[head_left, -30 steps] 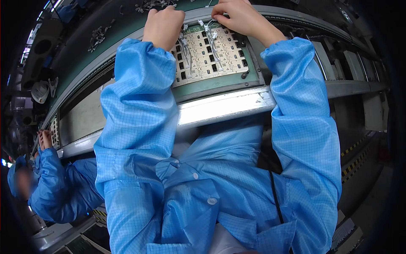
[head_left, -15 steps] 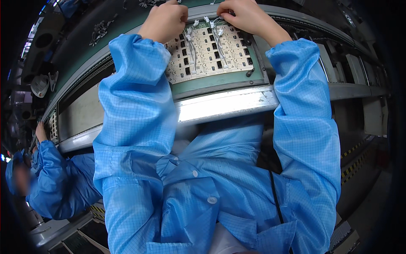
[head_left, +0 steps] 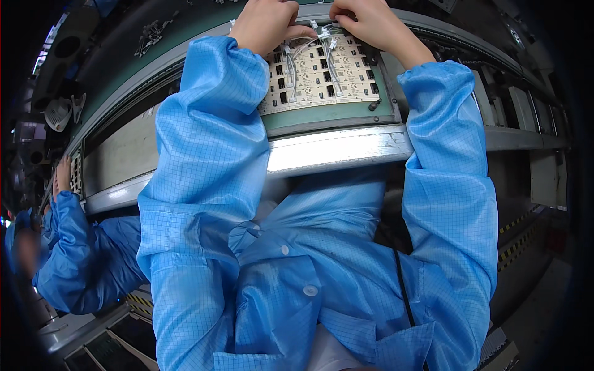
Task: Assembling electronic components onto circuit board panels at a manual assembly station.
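A cream circuit board panel (head_left: pixel 310 77) with rows of black components lies in a green carrier (head_left: pixel 328 112) on the line. White wire leads (head_left: pixel 331 62) with small white connectors stretch across it. My left hand (head_left: pixel 266 26) is over the panel's far left part, fingers curled and thumb reaching toward the connectors; whatever it grips is hidden. At the far edge, right of the middle, my right hand (head_left: pixel 370 23) is closed in a pinch beside the lead ends. Its fingertips hide what is between them.
A metal rail (head_left: pixel 340 147) runs between me and the carrier. Loose leads (head_left: pixel 150 37) lie on the green surface at far left, and a white fan-like device (head_left: pixel 59 119) stands nearer. A co-worker's hand (head_left: pixel 63 173) rests by another panel at left.
My left hand has moved right, closer to my right hand and over the leads. The panel sits slightly farther right in view. The co-worker's hand has shifted slightly upward.
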A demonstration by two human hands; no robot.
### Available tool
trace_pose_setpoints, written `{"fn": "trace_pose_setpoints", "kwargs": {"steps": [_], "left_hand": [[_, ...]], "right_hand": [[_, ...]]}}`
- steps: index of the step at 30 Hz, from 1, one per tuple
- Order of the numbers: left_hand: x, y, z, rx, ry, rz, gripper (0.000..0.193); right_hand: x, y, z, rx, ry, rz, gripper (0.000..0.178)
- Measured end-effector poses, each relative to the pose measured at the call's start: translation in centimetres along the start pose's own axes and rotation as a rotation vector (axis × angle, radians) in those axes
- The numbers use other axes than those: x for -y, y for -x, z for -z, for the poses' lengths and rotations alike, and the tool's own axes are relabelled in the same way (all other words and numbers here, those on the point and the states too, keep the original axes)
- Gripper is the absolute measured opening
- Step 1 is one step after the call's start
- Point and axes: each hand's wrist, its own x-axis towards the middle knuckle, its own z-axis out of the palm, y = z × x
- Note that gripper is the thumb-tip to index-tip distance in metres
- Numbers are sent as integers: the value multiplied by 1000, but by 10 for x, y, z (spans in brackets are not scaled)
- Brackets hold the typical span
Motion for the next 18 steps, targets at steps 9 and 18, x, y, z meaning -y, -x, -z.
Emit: {"fn": "trace_pose_setpoints", "kwargs": {"steps": [9, 18], "left_hand": [[17, 9, -29, -181, 112, -289, 26], [11, 9, -9, -74, 435, -19, 20]], "right_hand": [[0, 1, 0, -9, 16, -10, 16], [7, 1, -3, -52, 68, 53, 16]]}}
